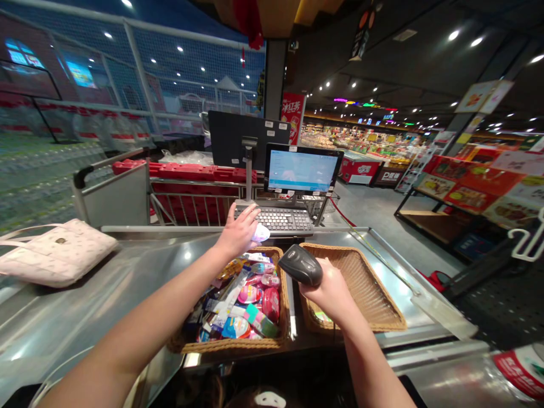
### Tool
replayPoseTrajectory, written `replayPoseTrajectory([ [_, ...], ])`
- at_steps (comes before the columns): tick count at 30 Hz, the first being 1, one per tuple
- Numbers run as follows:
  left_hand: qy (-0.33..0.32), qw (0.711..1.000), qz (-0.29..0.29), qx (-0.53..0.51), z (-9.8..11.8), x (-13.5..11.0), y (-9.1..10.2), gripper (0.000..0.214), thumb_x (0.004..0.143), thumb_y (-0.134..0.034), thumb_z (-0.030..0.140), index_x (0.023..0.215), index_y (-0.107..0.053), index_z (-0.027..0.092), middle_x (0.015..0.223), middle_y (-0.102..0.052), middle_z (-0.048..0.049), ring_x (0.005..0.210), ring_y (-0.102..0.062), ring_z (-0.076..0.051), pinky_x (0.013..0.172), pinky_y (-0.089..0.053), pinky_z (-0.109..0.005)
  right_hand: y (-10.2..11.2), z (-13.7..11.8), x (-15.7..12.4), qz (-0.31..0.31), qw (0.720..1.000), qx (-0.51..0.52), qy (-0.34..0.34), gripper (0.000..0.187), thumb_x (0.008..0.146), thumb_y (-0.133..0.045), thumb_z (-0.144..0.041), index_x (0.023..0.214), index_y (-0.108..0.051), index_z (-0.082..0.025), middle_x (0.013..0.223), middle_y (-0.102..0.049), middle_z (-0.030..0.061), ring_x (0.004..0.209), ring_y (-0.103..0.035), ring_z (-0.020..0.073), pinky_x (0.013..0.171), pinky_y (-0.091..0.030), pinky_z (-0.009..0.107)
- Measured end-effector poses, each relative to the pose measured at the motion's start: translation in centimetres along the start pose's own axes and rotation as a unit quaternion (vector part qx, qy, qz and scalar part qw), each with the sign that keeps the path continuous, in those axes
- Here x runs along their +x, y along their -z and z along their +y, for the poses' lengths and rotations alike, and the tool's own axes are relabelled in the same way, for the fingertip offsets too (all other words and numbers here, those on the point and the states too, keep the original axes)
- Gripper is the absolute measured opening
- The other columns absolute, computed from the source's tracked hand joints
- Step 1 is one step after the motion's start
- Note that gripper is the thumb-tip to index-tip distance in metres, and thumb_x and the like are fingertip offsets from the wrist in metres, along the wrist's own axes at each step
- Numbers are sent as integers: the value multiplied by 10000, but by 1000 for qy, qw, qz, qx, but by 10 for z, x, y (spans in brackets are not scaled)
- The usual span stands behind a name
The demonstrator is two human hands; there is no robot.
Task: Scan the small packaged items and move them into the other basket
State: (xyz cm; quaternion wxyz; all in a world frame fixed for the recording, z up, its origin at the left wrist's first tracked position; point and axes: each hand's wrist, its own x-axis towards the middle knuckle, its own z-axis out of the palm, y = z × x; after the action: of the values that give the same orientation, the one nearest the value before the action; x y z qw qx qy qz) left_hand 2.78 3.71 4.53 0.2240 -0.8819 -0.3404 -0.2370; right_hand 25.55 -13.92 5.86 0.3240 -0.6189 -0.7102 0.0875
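My left hand [238, 229] reaches over the left end of the black keyboard [283, 220], its fingers stretched onto the keys. A small white-and-purple package [261, 232] is tucked at its thumb side; its kind is not clear. Below lies a wicker basket [232, 345] filled with small, colourful packaged goods [250, 294]. My right hand [329, 286] is closed around a black handheld barcode scanner [301, 265], whose head points left toward the filled basket. Under this hand stands a second wicker basket [369, 283], with a small greenish packet [323, 317] partly visible inside.
A lit monitor [302, 170] and the dark back of another screen [238, 139] stand behind the keyboard. On the metal counter [140, 283], a pale pink handbag [63, 249] lies at left. A bottle with a red label [521, 368] is at lower right. Shopping carts [191, 198] stand beyond.
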Motion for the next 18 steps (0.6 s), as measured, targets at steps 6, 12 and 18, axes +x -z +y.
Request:
replayPoseTrajectory([
  [6,4,1000,-5,-1,0,-3,3,327,708,-744,347,987,-693,185,1436,-492,-148,1387,-358,-355,1165,67,-614,-5,2,1,0,1000,-8,14,119,662,-579,-154,760,-612,-211,803,-681,30,827,-637,237,933,-415,419],
  [12,4,1000,-14,2,1,-2,7,308,714,-746,373,947,-692,179,1429,-497,-157,1388,-359,-341,1161,79,-618,-4,0,1,-14,1000,-20,18,143,657,-570,-150,769,-630,-215,814,-688,29,845,-640,238,936,-414,413],
  [18,1,1000,-3,-7,0,-3,5,285,723,-732,378,922,-696,178,1407,-520,-161,1377,-375,-342,1161,62,-627,-5,3,-1,4,1000,-29,8,104,669,-575,-176,757,-622,-207,798,-687,38,809,-624,231,892,-428,391],
])
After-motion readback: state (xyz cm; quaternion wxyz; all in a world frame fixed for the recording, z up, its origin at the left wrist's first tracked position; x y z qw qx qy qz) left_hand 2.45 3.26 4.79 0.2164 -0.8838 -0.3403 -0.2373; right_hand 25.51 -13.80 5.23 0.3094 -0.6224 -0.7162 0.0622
